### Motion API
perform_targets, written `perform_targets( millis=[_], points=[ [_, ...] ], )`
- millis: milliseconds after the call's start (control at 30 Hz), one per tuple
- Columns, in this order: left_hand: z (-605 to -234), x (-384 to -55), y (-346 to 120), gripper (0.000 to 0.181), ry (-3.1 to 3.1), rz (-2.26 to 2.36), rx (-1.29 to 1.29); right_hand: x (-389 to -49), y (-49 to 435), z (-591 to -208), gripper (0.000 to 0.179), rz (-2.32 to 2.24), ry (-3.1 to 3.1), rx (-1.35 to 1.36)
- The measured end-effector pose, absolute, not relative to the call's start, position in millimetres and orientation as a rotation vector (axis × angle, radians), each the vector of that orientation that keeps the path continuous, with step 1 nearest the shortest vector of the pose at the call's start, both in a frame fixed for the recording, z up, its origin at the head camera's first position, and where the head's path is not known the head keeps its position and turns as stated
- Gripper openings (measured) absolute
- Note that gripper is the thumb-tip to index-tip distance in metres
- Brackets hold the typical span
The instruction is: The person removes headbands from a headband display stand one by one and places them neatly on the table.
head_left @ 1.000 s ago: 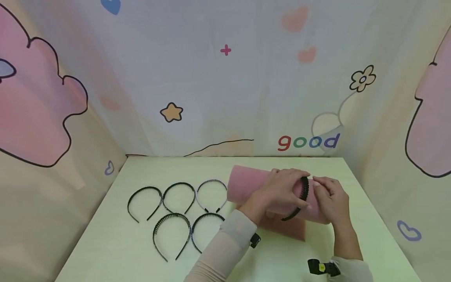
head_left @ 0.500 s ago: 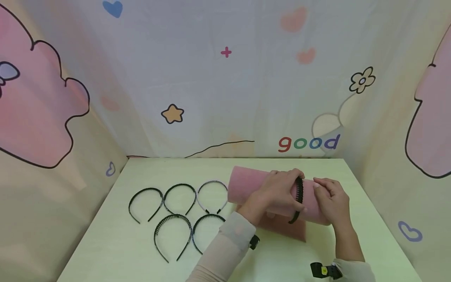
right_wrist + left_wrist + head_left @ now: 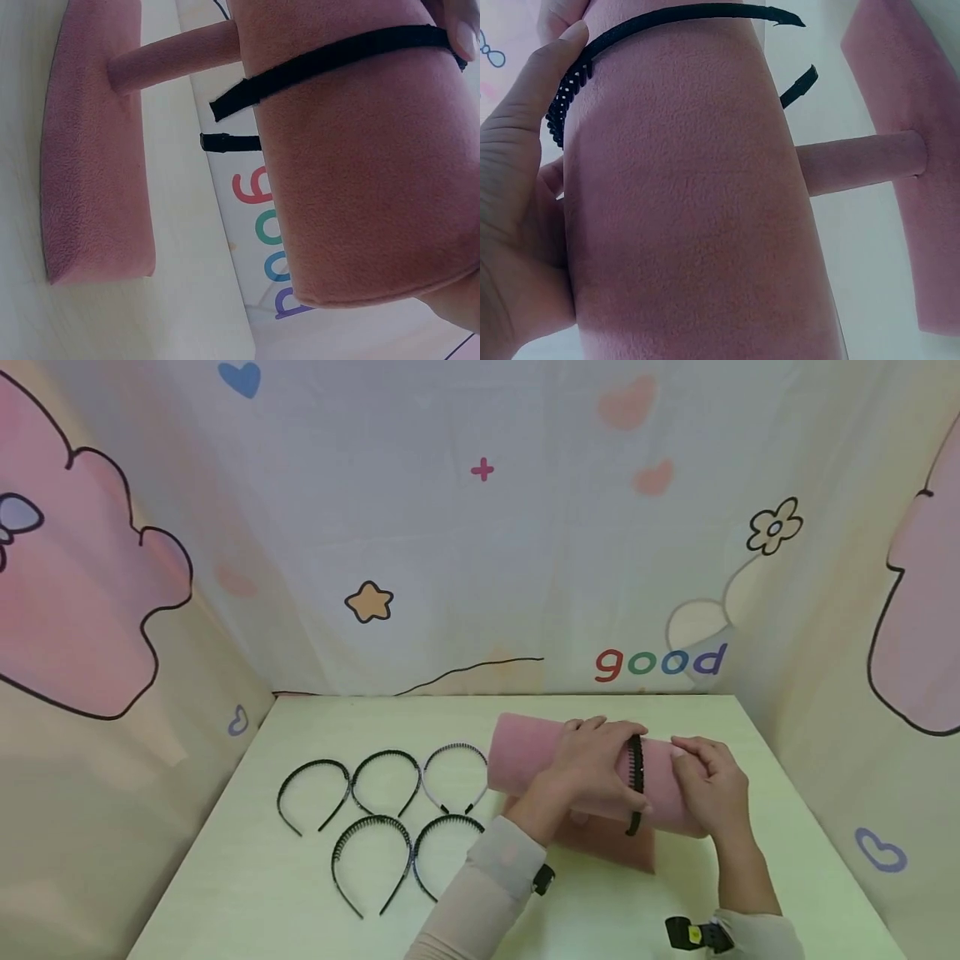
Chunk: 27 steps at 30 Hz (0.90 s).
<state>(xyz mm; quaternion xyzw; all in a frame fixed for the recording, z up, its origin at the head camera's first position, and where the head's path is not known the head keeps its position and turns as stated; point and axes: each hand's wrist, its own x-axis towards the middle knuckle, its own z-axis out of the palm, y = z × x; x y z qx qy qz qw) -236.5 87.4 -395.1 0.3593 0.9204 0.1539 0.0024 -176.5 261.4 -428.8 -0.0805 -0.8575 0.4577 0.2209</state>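
A pink velvety headband stand (image 3: 525,752) has a thick horizontal roll, joined by a short post (image 3: 862,163) to a flat base (image 3: 618,847). Round the roll sits a black toothed headband (image 3: 637,777), its two free tips below the roll on the post's side. My left hand (image 3: 588,768) lies over the roll and holds the headband between thumb and fingers. In the left wrist view the thumb (image 3: 540,82) touches the band beside its teeth. My right hand (image 3: 712,789) grips the roll's right end, fingers bent over its top and thumb in front.
Several headbands lie on the pale table (image 3: 247,860) to the left in two rows. Among them are a black one (image 3: 318,762) and a light purple one (image 3: 455,746). My left sleeve (image 3: 480,893) partly covers a front headband (image 3: 450,817). A printed curtain (image 3: 450,568) stands behind.
The headband has shifted slightly left at its top and its lower end has swung right, so it now stands straighter round the roll. The right hand keeps its place.
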Motion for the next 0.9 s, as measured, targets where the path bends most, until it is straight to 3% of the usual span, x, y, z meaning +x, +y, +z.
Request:
perform_targets(
  millis=[400,900],
  points=[
    [-391.2,-232.8,86.6,0.098,2.937,0.277,1.068,-177.6,261.8,-429.9,0.036,1.255,-2.357,-0.224],
    [-397.4,-236.9,73.4,0.085,2.950,0.410,1.121,-178.9,260.9,-431.1,0.035,1.231,-2.356,-0.250]
  ],
)
